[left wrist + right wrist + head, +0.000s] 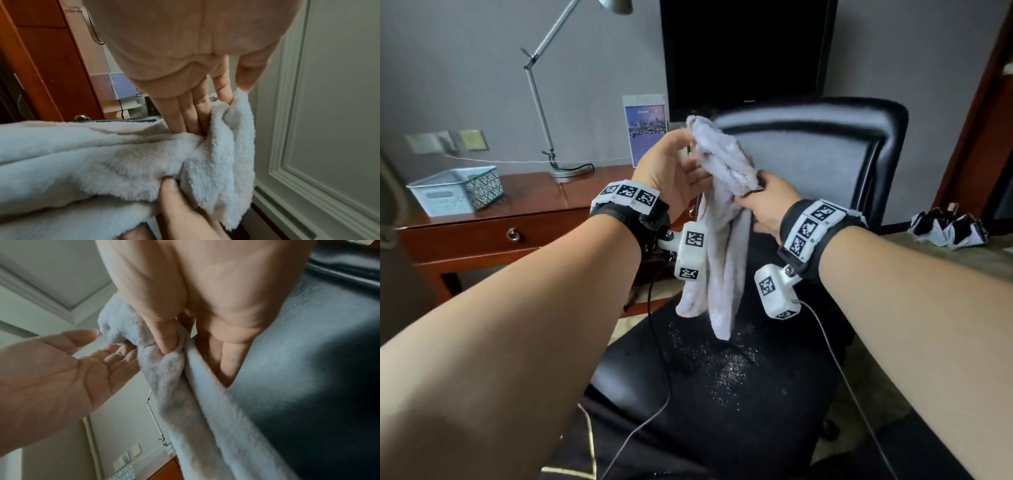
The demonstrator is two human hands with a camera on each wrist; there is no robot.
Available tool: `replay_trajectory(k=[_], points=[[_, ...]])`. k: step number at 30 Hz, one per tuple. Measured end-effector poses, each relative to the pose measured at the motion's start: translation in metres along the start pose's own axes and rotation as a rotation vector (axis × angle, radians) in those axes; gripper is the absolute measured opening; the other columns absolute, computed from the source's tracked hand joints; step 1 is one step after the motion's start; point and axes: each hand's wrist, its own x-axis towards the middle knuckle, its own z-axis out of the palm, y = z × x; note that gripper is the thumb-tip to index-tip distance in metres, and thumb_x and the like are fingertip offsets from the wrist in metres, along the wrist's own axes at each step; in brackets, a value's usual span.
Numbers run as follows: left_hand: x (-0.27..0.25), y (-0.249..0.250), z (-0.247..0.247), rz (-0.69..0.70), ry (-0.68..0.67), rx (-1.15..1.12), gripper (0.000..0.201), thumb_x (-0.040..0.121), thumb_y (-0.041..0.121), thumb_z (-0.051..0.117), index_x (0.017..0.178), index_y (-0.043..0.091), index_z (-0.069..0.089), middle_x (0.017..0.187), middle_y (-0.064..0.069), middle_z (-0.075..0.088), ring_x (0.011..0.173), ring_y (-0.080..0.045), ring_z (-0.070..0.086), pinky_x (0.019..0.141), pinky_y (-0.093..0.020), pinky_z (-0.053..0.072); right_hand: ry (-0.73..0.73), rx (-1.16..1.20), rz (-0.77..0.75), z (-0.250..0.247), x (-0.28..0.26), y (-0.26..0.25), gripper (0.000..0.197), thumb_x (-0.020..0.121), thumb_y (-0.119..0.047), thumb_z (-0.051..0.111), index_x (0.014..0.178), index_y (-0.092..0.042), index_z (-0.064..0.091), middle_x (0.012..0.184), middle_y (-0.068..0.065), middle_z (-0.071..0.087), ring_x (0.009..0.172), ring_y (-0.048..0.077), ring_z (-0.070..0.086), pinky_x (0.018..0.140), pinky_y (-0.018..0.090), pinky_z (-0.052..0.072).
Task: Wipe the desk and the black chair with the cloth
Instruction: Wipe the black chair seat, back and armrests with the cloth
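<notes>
Right hand point(763, 205) pinches the fluffy pale-grey cloth point(717, 219), left hand point(674, 171) flat-fingered against it, above the black leather chair point(808, 164); reddish wooden surface point(524, 195) at nine o'clock.

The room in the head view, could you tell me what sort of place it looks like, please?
Probably a hotel room or home study: a wooden desk with a desk lamp, a dark wall screen, and a black chair.

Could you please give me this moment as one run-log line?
right hand: pinches cloth | left hand: open, fingers touching cloth | cloth: hanging above chair seat
</notes>
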Motion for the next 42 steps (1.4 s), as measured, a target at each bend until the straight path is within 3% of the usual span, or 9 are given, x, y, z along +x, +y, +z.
replay_trajectory(k=[6, 12, 16, 21, 28, 30, 33, 37, 42], points=[[0.018, -0.005, -0.002, -0.118, 0.201, 0.103, 0.026, 0.106, 0.02, 0.046, 0.104, 0.005, 0.067, 0.084, -0.012, 0.068, 0.077, -0.027, 0.065, 0.067, -0.037, 0.062, 0.085, 0.135, -0.031, -0.015, 0.014, -0.005, 0.03, 0.073, -0.017, 0.056, 0.092, -0.038, 0.064, 0.097, 0.004, 0.075, 0.094, 0.034, 0.072, 0.081, 0.061, 0.058], [0.059, -0.054, -0.04, -0.525, 0.153, 0.233, 0.088, 0.099, 0.078, 0.022, 0.116, 0.003, 0.064, 0.084, -0.017, 0.073, 0.068, -0.03, 0.073, 0.064, -0.035, 0.061, 0.028, 0.476, 0.052, -0.005, 0.055, 0.016, 0.035, 0.085, 0.006, 0.061, 0.117, -0.011, 0.061, 0.114, 0.022, 0.068, 0.103, 0.044, 0.068, 0.093, 0.056, 0.053], [0.078, -0.08, -0.056, -0.717, 0.001, 0.245, 0.106, 0.088, 0.091, 0.025, 0.131, 0.002, 0.063, 0.11, -0.026, 0.075, 0.09, -0.039, 0.077, 0.072, -0.044, 0.064, 0.0, 0.636, 0.178, 0.004, 0.093, 0.026, 0.051, 0.082, 0.011, 0.061, 0.132, 0.006, 0.052, 0.112, 0.029, 0.055, 0.098, 0.039, 0.05, 0.088, 0.049, 0.041], [0.106, -0.06, -0.055, -0.576, 0.111, 0.096, 0.087, 0.095, 0.079, 0.045, 0.119, -0.001, 0.07, 0.104, -0.018, 0.074, 0.102, -0.037, 0.073, 0.097, -0.054, 0.058, -0.033, 0.46, 0.238, -0.007, 0.121, 0.008, 0.044, 0.085, 0.003, 0.064, 0.129, 0.006, 0.057, 0.119, 0.03, 0.064, 0.107, 0.041, 0.066, 0.098, 0.054, 0.052], [0.081, -0.024, -0.062, -0.315, 0.248, -0.167, 0.074, 0.098, 0.067, 0.05, 0.141, 0.008, 0.063, 0.123, -0.012, 0.073, 0.116, -0.033, 0.07, 0.102, -0.043, 0.055, -0.009, -0.343, 0.061, -0.033, 0.126, -0.01, 0.035, 0.089, -0.05, 0.053, 0.081, -0.016, 0.053, 0.073, -0.002, 0.05, 0.068, 0.015, 0.043, 0.063, 0.031, 0.036], [0.06, -0.022, -0.061, -0.31, 0.231, -0.201, 0.06, 0.091, 0.048, 0.068, 0.131, 0.003, 0.066, 0.122, -0.011, 0.073, 0.112, -0.031, 0.071, 0.105, -0.044, 0.052, -0.045, -0.604, -0.035, -0.041, 0.102, -0.022, 0.026, 0.095, -0.043, 0.052, 0.083, -0.02, 0.05, 0.069, -0.007, 0.045, 0.062, 0.014, 0.039, 0.057, 0.033, 0.026], [0.032, -0.028, -0.062, -0.175, 0.329, -0.078, 0.022, 0.07, 0.017, 0.069, 0.092, 0.011, 0.065, 0.078, -0.009, 0.064, 0.067, -0.027, 0.061, 0.073, -0.034, 0.05, -0.185, -0.864, -0.158, -0.06, 0.058, -0.021, 0.027, 0.084, -0.02, 0.069, 0.107, -0.021, 0.054, 0.089, 0.002, 0.059, 0.08, 0.026, 0.053, 0.067, 0.03, 0.033], [-0.009, -0.025, -0.054, 0.038, 0.298, 0.005, 0.045, 0.07, 0.002, 0.064, 0.115, 0.003, 0.057, 0.114, -0.035, 0.06, 0.098, -0.051, 0.069, 0.095, -0.059, 0.056, -0.06, -1.026, -0.225, -0.079, -0.002, -0.016, 0.025, 0.084, -0.012, 0.061, 0.106, -0.025, 0.06, 0.107, 0.007, 0.067, 0.097, 0.032, 0.06, 0.077, 0.034, 0.045], [-0.057, 0.016, -0.044, 0.176, 0.383, 0.052, 0.034, 0.055, -0.009, 0.069, 0.08, 0.012, 0.059, 0.089, -0.018, 0.059, 0.077, -0.03, 0.063, 0.07, -0.036, 0.051, -0.021, -0.95, 0.086, -0.1, -0.058, -0.062, 0.027, 0.097, -0.004, 0.048, 0.114, 0.003, 0.068, 0.116, 0.023, 0.067, 0.11, 0.04, 0.063, 0.085, 0.039, 0.051]])
